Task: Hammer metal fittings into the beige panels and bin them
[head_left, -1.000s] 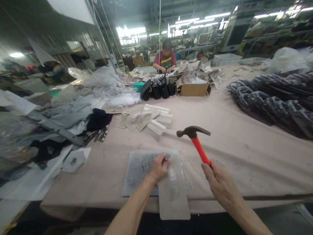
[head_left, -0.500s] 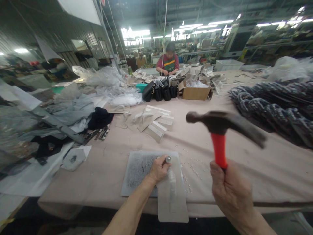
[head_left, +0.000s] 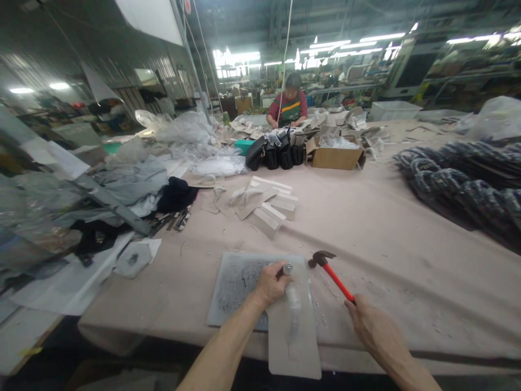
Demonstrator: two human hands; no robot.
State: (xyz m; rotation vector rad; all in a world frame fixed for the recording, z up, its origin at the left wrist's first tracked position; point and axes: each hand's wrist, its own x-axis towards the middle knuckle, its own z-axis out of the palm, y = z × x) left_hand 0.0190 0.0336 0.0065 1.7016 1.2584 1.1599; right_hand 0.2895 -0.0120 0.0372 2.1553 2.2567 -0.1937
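Clearly, with the left hand (head_left: 271, 283) clenched round the punch (head_left: 287, 269) upright on the pad (head_left: 232, 285) and the right hand (head_left: 368, 323) gripping the hammer (head_left: 336, 278) just beside it, a skewed blow could bruise that hand.

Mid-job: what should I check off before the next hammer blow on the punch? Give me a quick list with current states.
1. Left hand grips the silver metal punch: ok.
2. Punch top shows above the hand: ok.
3. Punch stands over the grey scarred cutting mat: ok.
4. Punch tip set on the translucent plastic sheet: cannot tell, the hand hides it.
5. Right hand closed on the red-handled claw hammer: ok.
6. Hammer head over the punch top: not ok, it sits to the right, apart.
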